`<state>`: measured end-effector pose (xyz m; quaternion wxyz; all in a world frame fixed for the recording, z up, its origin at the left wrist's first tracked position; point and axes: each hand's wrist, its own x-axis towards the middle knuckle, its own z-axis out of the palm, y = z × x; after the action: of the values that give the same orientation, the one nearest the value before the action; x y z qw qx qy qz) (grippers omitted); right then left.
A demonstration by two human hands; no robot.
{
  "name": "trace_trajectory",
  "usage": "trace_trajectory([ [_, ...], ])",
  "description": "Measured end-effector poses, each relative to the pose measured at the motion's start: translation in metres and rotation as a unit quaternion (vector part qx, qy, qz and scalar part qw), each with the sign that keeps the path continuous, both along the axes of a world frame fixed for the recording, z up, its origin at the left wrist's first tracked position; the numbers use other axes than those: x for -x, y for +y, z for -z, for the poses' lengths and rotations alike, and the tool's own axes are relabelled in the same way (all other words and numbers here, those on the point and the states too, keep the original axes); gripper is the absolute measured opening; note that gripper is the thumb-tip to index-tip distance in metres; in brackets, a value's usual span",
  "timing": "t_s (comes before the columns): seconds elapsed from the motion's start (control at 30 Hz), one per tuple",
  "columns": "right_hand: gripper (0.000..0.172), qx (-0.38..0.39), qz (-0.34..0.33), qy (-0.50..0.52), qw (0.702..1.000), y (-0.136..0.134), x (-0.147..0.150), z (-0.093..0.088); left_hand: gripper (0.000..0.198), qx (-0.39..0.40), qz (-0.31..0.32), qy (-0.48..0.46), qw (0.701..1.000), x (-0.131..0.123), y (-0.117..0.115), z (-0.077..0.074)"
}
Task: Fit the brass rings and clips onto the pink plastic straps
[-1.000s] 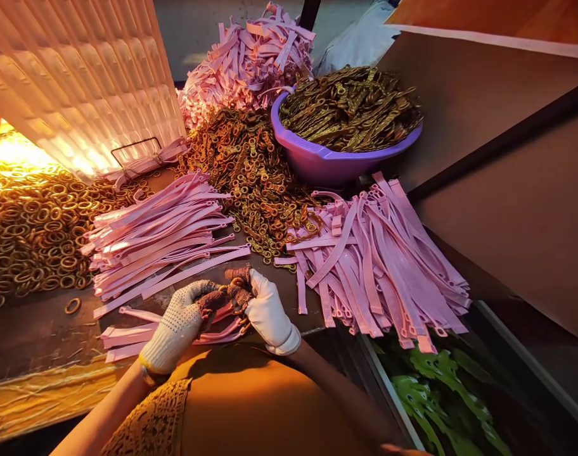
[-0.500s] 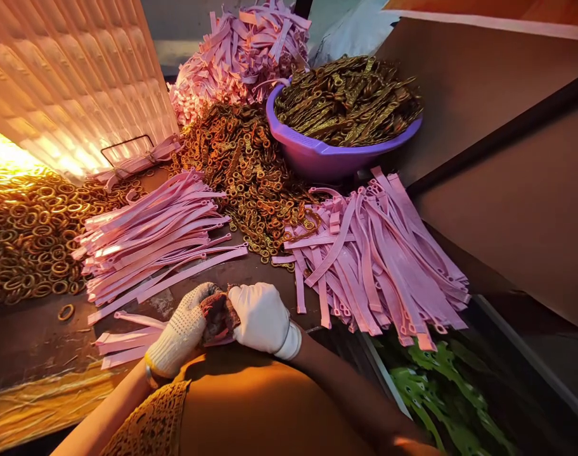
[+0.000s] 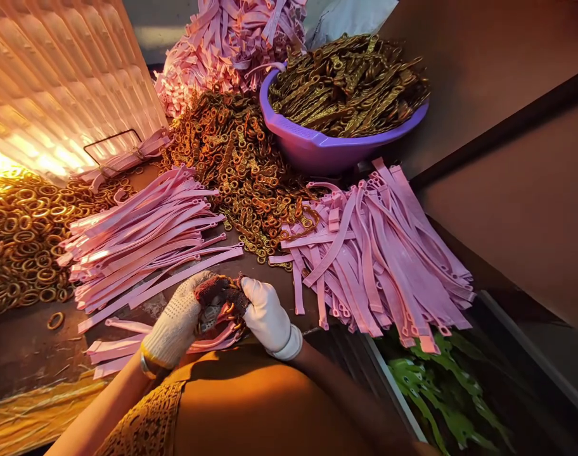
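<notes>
My left hand [image 3: 177, 320], in a dotted knit glove with dark, worn fingertips, is closed in front of my body. Facing it, my right hand [image 3: 267, 316] wears a white glove with dark fingertips and is pinched closed. Small gold metal links [image 3: 229, 308] show between the fingers, close to the right fingertips. Under the hands curve pink straps [image 3: 217, 341], at least one running up to the fingers; the exact grip is partly hidden. Left of my left hand lie a few more pink straps [image 3: 113, 348].
Pink straps lie in a left bundle [image 3: 146, 240] and a right bundle [image 3: 369, 253]. Gold links [image 3: 241, 171] are heaped between them, before a purple basin [image 3: 327, 149] of longer gold pieces. Gold rings [image 3: 23, 234] pile up far left. A pink heap [image 3: 232, 50] stands behind.
My hands have come slightly apart, the right fingers turning, so gold links and pink straps now show between and under them. The view has shifted a little.
</notes>
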<state>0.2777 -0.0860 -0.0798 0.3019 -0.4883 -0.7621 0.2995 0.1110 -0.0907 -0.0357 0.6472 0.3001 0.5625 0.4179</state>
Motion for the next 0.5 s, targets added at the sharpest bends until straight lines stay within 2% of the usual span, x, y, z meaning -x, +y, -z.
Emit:
trace_trajectory([
  [0.07, 0.033, -0.011, 0.022, 0.018, 1.0, 0.0, -0.006, 0.005, 0.022, -0.069, 0.064, 0.127, 0.987, 0.011, 0.011, 0.008],
  [0.1, 0.036, -0.019, 0.031, 0.026, 0.999, 0.0, -0.009, 0.008, 0.02, -0.115, 0.089, 0.22, 0.965, 0.017, 0.017, 0.011],
  [0.17, 0.042, -0.03, 0.04, 0.043, 0.998, 0.0, -0.015, 0.013, 0.028, -0.213, 0.118, 0.414, 0.877, 0.023, 0.03, 0.017],
  [0.23, 0.043, -0.032, 0.038, 0.065, 0.997, 0.001, -0.02, 0.016, 0.048, -0.275, 0.148, 0.538, 0.783, 0.02, 0.042, 0.02],
  [0.3, 0.041, -0.028, 0.033, 0.083, 0.996, 0.003, -0.023, 0.018, 0.058, -0.28, 0.195, 0.602, 0.722, 0.009, 0.052, 0.023],
  [0.4, 0.047, -0.038, 0.042, 0.069, 0.996, 0.004, -0.024, 0.019, 0.053, -0.235, 0.261, 0.669, 0.655, -0.013, 0.065, 0.025],
  [0.47, 0.054, -0.058, 0.053, 0.056, 0.995, 0.004, -0.024, 0.017, 0.049, -0.211, 0.283, 0.698, 0.623, -0.022, 0.072, 0.027],
  [0.5, 0.057, -0.065, 0.051, 0.057, 0.995, 0.004, -0.024, 0.015, 0.049, -0.208, 0.29, 0.701, 0.618, -0.024, 0.075, 0.027],
])
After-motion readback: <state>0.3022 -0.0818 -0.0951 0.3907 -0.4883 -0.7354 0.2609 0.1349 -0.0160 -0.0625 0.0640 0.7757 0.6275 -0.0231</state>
